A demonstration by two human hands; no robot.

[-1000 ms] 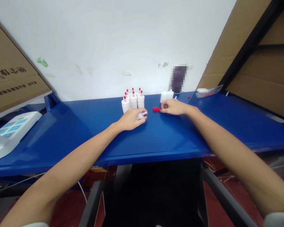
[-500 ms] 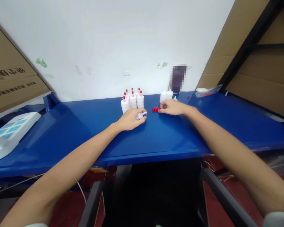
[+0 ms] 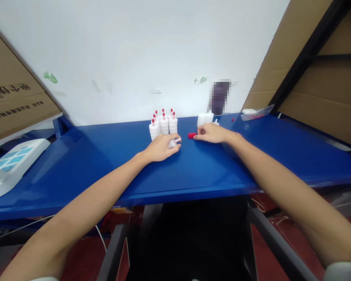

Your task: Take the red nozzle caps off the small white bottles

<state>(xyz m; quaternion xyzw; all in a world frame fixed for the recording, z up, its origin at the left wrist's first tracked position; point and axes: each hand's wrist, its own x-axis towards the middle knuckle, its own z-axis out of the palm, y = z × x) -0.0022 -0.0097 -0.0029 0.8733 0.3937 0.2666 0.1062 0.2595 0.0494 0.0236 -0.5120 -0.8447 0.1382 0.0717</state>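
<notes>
My left hand point(image 3: 161, 147) is closed around a white squeeze bottle point(image 3: 172, 143), tilted with its bare pointed nozzle toward the right. Just behind that hand stand several upright white squeeze bottles point(image 3: 164, 125) with red tips. Over to the right, my right hand point(image 3: 212, 133) has its fingers curled, thumb and index at the right edge of a small cluster of red caps point(image 3: 191, 136). Whether a cap is between those fingertips cannot be made out. Behind the right hand are several white bottles point(image 3: 202, 119) without red tips, partly hidden by it.
The blue table point(image 3: 175, 175) meets a white wall. A clear plastic bag point(image 3: 259, 112) lies at the back right, near a lone red cap point(image 3: 233, 120). At the left are a white device with blue panels point(image 3: 17, 158) and a cardboard box point(image 3: 16, 89).
My right hand's fingertips have shifted slightly left, up against the red caps. My left hand keeps holding the bottle in the same place.
</notes>
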